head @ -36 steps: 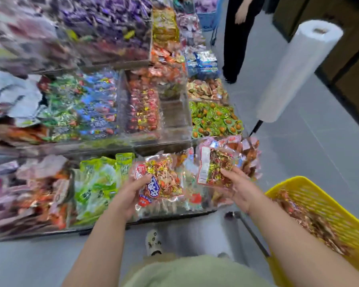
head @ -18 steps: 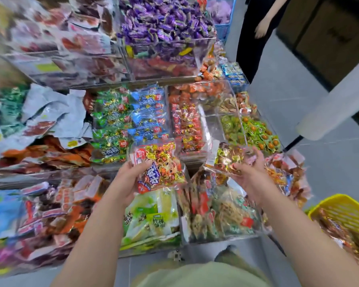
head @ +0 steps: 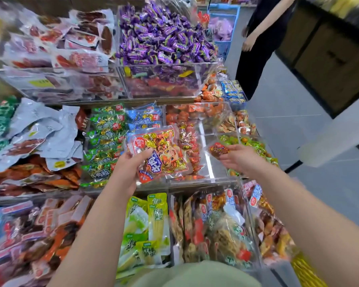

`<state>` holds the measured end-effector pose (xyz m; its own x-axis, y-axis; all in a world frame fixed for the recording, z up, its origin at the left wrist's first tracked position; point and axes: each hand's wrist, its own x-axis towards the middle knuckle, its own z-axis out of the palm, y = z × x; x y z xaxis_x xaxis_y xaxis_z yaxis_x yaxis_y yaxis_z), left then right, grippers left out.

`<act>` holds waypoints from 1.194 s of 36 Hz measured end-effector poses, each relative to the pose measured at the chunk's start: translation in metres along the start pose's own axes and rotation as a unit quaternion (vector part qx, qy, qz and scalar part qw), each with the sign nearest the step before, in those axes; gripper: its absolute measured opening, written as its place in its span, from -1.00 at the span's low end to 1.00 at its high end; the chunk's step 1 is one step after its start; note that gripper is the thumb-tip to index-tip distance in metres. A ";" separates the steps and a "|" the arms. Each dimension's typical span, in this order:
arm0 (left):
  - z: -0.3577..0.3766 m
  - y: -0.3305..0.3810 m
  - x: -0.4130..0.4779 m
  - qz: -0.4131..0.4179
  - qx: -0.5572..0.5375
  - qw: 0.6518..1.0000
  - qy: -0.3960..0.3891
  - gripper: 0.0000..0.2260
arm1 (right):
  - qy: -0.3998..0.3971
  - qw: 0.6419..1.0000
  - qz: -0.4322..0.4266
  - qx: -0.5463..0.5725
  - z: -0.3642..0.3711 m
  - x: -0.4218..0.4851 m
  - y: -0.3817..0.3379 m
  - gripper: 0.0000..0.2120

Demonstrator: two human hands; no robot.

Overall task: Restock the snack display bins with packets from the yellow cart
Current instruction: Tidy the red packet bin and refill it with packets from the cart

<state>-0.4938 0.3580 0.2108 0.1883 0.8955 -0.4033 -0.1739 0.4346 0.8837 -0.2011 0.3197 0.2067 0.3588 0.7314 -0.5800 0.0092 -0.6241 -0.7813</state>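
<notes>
Starting at the left, clear bins (head: 56, 90) hold silver and red packs, with rows of green packets (head: 104, 141) and blue packets (head: 145, 118) just beside them. The left hand (head: 131, 168) grips a large red-and-gold packet (head: 164, 154) by its near-left corner, thumb curled over the printed face and fingers under it. The packet is held face up above the middle row, in front of the green and blue packets. Its outline is nearly square, so its long axis is hard to tell; its logo corner points away and to the left.

Behind and to its right stands a half-filled bin (head: 209, 162) with red sweets (head: 192, 150) along its left side. Over this bin the right hand (head: 239, 159) pinches a small red packet (head: 218, 150) between thumb and fingertips, the packet's long axis running left to right and its free end pointing at the large packet. The two packets are apart.

Purple sweets (head: 164, 38) fill the top bin. Farther right a person in black (head: 257, 48) stands in the aisle, a white roll (head: 336, 133) crosses the floor view, and the yellow cart (head: 305, 272) shows at the bottom right corner.
</notes>
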 end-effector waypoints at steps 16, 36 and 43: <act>0.031 0.027 0.059 0.011 0.045 0.999 0.019 -0.75 | -0.041 0.746 -0.135 -0.651 0.023 0.097 -0.049 -0.72; 0.038 0.023 0.126 -0.026 0.062 0.996 0.066 -0.76 | 0.040 0.739 -0.094 -0.666 0.051 0.198 -0.068 -0.67; 0.034 0.021 0.125 -0.062 0.017 0.995 0.073 -0.66 | 0.125 0.836 -0.121 -0.521 0.049 0.201 -0.038 -0.70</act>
<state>-0.4410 0.4758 0.1868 0.0628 0.8403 -0.5384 -0.1247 0.5419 0.8312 -0.1755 0.5037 0.1085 0.4124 0.8712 -0.2662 0.8700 -0.4634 -0.1687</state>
